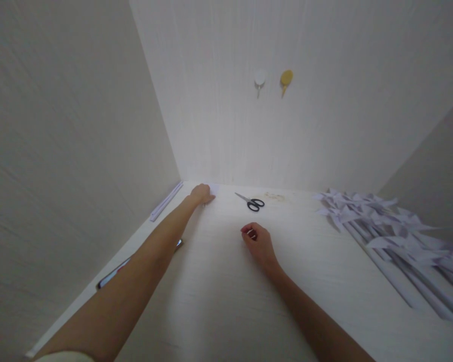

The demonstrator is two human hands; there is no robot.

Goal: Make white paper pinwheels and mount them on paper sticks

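Your left forearm fills the lower left of the frame and runs up across the white table (219, 301) toward the far corner. At its end, just left of centre, your left hand (203, 193) lies palm-down on a small sheet of pale paper (213, 189), fingers curled over its near edge; whether they pinch the sheet or only press on it cannot be told at this size. Your right hand (258, 242) rests on the table near the middle of the frame, fingers folded in loosely, with a small reddish and white thing showing at the fingertips that is too small to name. It is closed narrow, not spread.

Black-handled scissors (251, 201) lie flat between and beyond the two hands, blades pointing to the upper left, apart from both. Along the table's left edge a thin stack of white strips (166, 201) lies against the wall. Under your left forearm, at the lower left, a dark, glossy, flat object (113, 275) pokes out.

On the right side of the frame a heap of white paper pinwheels (381, 226) on rolled sticks lies fanned across the table. Up on the back wall sit a white hook (259, 81) and a yellow hook (286, 79) side by side.
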